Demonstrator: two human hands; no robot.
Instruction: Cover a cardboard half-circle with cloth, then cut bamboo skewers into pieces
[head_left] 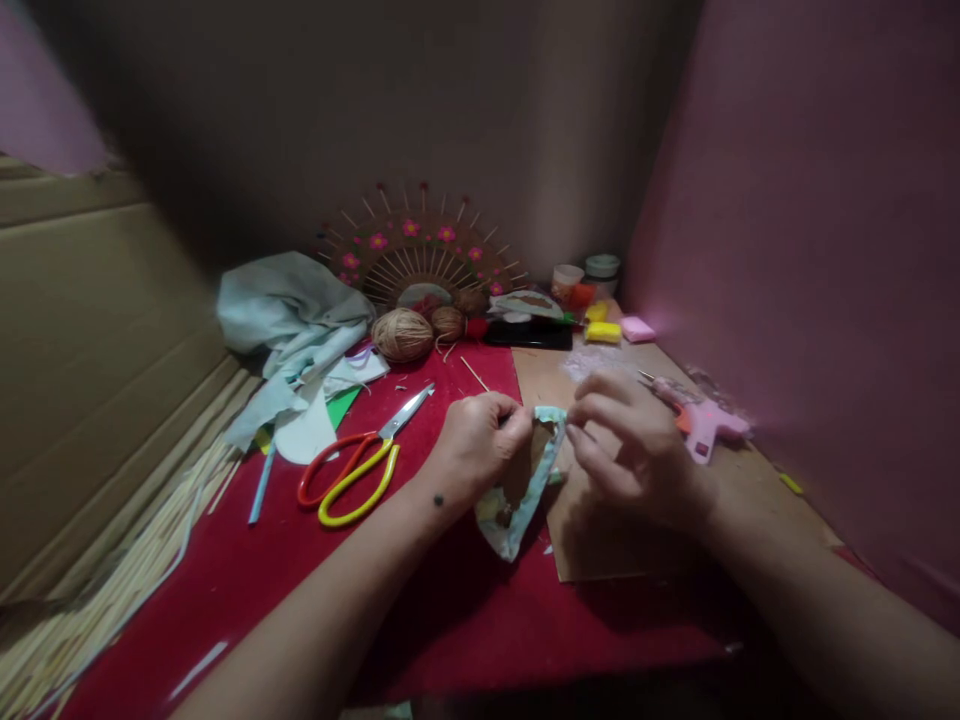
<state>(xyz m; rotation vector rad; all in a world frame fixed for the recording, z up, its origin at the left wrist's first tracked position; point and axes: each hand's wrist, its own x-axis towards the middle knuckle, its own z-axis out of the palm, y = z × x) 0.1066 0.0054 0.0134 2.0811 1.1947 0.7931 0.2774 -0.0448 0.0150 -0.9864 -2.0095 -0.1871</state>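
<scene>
A small cardboard piece edged with pale blue-green cloth (534,487) is held at its upper left by my left hand (480,435), whose fingers are pinched together. My right hand (634,445) is just right of the piece's top edge, fingers curled and apart, with nothing visible between them. Scissors (366,465) with red and yellow handles lie left of my left hand on the red cloth (450,600). Under my right hand is a brown board (600,550).
A pink glue gun (705,425) lies at the right. Pale cloth (289,310), twine balls (403,334) and a decorated fan (420,240) stand behind. Thin sticks (127,590) line the left, beside cardboard (97,370). Yellow clay packs (602,332) and a black phone-like slab (529,334) are at the back.
</scene>
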